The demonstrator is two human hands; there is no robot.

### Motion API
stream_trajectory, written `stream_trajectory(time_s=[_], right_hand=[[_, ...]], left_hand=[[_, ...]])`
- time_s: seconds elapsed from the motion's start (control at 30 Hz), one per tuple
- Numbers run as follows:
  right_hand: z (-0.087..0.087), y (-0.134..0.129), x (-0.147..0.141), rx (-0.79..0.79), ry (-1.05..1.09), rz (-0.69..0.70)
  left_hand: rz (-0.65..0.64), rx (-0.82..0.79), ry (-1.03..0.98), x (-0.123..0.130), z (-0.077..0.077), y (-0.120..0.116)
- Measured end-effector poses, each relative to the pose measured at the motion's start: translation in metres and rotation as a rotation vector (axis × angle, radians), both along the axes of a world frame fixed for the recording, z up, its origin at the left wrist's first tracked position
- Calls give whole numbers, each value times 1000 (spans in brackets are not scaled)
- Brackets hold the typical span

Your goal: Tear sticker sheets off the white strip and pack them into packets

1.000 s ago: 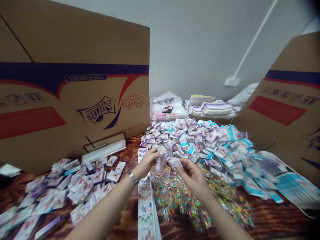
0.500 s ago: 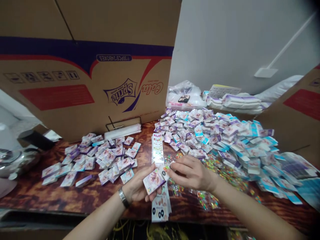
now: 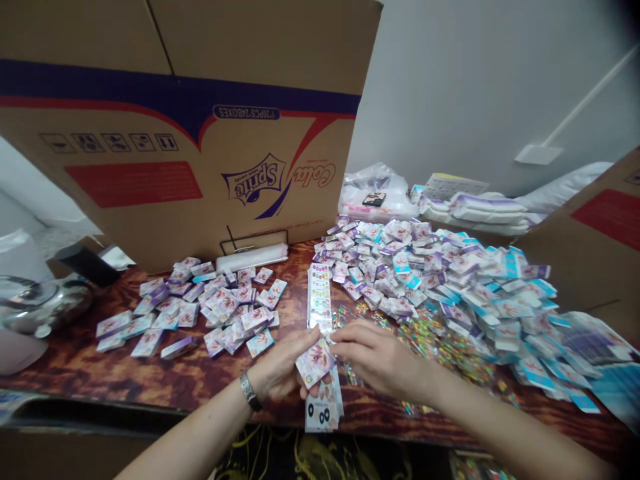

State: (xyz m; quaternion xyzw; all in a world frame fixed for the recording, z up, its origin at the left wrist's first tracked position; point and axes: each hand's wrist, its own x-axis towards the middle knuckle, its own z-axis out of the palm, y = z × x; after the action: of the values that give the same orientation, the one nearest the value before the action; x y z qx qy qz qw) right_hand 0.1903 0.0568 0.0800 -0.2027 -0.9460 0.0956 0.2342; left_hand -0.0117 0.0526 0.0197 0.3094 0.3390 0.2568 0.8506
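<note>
My left hand is wrapped around a small white and purple card box printed with a picture of a hand. At the box's upper right end, my right hand has its fingers pinched together. What lies between those fingertips is hidden. A strip of coloured stickers lies on the table just beyond the box. Printed leaflets show below my left hand, at the table's front edge. Small clear packets of colourful candy are scattered to the right, partly behind my right forearm.
Many similar boxes form a loose group at left and a big heap at right. A large carton stands behind, another carton at far right. A metal kettle-like object sits at far left.
The right fingers have closed in on the box's end. The white piece and bright candy colours that stuck out there no longer show. The view has shifted slightly.
</note>
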Motion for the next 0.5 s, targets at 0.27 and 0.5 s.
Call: stream_trajectory(time_s=[0.27, 0.5], right_hand=[[-29, -6, -16, -653, 381, -440], [-58, -2, -25, -807, 638, -582]], left_hand=[[116, 431, 250, 2, 7, -4], [223, 1435, 1038, 2, -18, -26]])
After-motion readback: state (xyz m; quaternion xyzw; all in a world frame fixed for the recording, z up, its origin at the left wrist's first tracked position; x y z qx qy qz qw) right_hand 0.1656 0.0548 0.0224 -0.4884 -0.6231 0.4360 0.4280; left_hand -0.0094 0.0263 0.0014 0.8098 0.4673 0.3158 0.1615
